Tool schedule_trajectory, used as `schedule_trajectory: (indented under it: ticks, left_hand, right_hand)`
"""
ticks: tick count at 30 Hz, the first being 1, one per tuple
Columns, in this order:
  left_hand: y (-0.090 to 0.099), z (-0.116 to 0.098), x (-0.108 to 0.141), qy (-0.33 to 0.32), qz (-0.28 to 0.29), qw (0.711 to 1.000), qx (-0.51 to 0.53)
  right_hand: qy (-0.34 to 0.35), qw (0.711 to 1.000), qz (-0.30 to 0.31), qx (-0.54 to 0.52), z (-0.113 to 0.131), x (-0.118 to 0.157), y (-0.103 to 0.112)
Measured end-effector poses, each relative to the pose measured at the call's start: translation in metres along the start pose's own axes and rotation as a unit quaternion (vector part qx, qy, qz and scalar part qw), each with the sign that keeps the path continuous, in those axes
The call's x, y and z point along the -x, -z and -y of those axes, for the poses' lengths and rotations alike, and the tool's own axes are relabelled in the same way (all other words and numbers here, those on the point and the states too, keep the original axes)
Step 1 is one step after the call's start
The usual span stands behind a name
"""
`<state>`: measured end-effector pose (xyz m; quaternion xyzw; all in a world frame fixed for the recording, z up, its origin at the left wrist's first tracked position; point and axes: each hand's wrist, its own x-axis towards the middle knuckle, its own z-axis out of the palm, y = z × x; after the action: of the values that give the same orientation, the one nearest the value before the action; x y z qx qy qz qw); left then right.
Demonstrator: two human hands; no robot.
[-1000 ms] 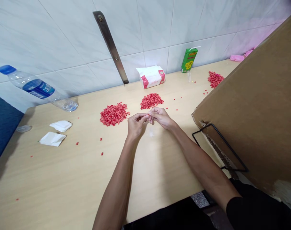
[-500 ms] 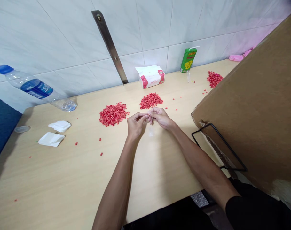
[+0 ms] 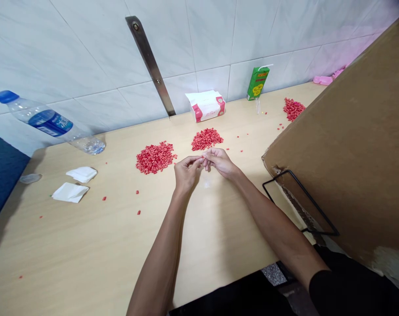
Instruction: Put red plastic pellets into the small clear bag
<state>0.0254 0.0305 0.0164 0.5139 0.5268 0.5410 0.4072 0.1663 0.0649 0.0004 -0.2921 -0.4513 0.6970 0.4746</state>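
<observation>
My left hand (image 3: 187, 172) and my right hand (image 3: 219, 161) meet fingertip to fingertip over the table (image 3: 120, 250). Both are closed in a pinch, and whatever lies between the fingertips is too small and hidden to name. Just behind them is a heap of small red pieces (image 3: 207, 138). A larger red heap (image 3: 154, 158) lies to the left of my left hand. Two single red pieces, one of them a loose piece (image 3: 138, 212), rest nearer the front on the left.
Along the wall stand a tissue pack (image 3: 208, 106) and a green drink carton (image 3: 258, 83). Another red heap (image 3: 293, 109) is at the right, beside a big cardboard box (image 3: 344, 145). A plastic bottle (image 3: 51, 123) leans at the left, near folded white tissues (image 3: 69, 192).
</observation>
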Motion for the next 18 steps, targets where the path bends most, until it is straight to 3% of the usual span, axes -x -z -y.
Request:
schedule_trajectory:
  ticks: [18]
  left_hand:
    - [0.0004, 0.0025, -0.0018, -0.008, -0.003, 1.0, -0.006]
  right_hand:
    - [0.002, 1.0, -0.003, 0.014, -0.0004, -0.0012, -0.0015]
